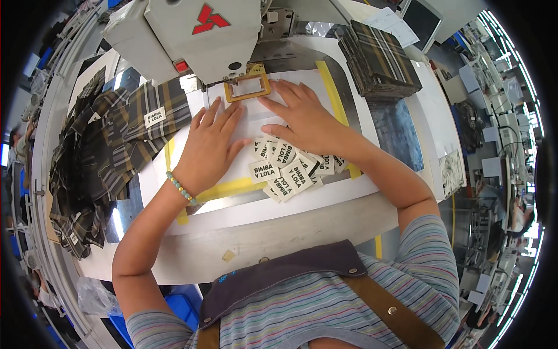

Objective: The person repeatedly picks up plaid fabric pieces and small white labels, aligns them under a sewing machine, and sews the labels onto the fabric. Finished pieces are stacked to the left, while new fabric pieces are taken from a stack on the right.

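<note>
My left hand [210, 145] lies palm down on a white sheet [192, 131], fingers stretched toward a small orange-yellow clamp frame [267, 87] under the sewing machine head [203, 41]. On the frame's other side, my right hand [305, 116] is flat too, its fingers apart and the fingertips close to the frame's right edge. A pale rectangle [247, 87] shows inside the frame. Between my wrists sits a loose heap of small white printed labels [283, 168], partly beside my right hand. Neither hand holds anything that I can see.
Dark plaid fabric pieces [116, 145] with white labels are piled at the left. A tall stack of folded plaid pieces [383, 61] stands at the back right. Yellow tape [332, 93] borders the sheet. A patterned piece [451, 174] lies at the right table edge.
</note>
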Motion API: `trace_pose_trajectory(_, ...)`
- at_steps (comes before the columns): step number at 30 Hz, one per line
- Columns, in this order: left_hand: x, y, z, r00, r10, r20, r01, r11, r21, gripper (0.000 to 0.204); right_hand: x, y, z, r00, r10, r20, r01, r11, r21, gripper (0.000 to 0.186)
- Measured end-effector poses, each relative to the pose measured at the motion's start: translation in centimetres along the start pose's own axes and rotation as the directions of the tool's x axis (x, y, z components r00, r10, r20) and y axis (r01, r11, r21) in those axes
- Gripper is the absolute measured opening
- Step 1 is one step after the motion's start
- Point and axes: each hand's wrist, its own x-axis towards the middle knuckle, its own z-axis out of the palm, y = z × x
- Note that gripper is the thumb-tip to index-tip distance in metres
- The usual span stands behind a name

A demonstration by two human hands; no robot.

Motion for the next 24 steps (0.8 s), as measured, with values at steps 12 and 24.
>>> trace_pose_trajectory(12, 1.3, 0.5, 1.1, 0.999, 0.029, -0.013, -0.029, 1.000, 0.009, 0.078, 0.0, -0.6, 0.7, 0.999, 0.038, -0.021, -0.039, 0.999, -0.004, 0.069)
trace_pose_trajectory(24, 1.4, 0.2, 1.2, 1.000, 0.011, -0.021, -0.010, 0.999, 0.037, 0.079, -0.6, 1.0, -4.9, 0.971, 0.122, -0.206, -0.107, 0.991, 0.081, 0.044)
